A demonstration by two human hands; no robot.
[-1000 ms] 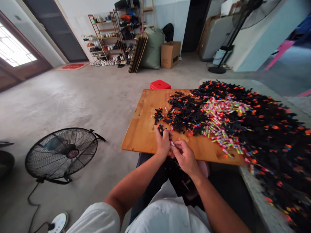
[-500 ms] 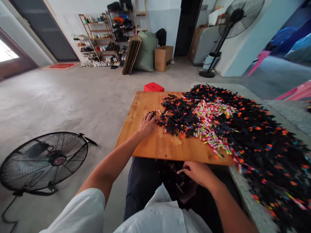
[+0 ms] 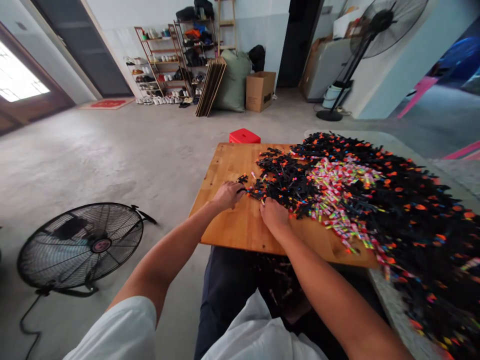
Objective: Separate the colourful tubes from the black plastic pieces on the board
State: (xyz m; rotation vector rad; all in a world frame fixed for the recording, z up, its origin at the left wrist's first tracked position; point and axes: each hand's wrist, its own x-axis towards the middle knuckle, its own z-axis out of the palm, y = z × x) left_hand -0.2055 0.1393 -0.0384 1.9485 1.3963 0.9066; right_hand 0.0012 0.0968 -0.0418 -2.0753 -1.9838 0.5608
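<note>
My left hand (image 3: 228, 195) is over the wooden board (image 3: 232, 225), its fingers closed on a small black plastic piece that looks like a toy gun. To its right, my right hand (image 3: 274, 215) is closed in a pinch at the near edge of the pile. A pale bit shows at its fingertips, too small to name. Beyond both hands spreads a heap of black toy-gun-like pieces (image 3: 288, 175) with orange and blue parts. Small pink, white and yellow tubes (image 3: 333, 185) lie in the middle of the heap. One loose black piece (image 3: 243, 178) rests just past my left hand.
The larger heap of black pieces (image 3: 412, 225) covers a stone-like surface on the right. A red stool (image 3: 244, 136) stands behind the board. A floor fan (image 3: 90, 246) is at the left. Cardboard box (image 3: 260, 91), green sack (image 3: 233, 82) and shoe racks (image 3: 165, 65) stand by the wall.
My right hand has come up from my lap, where it held a small tube, onto the board near my left hand. The whole view has shifted slightly.
</note>
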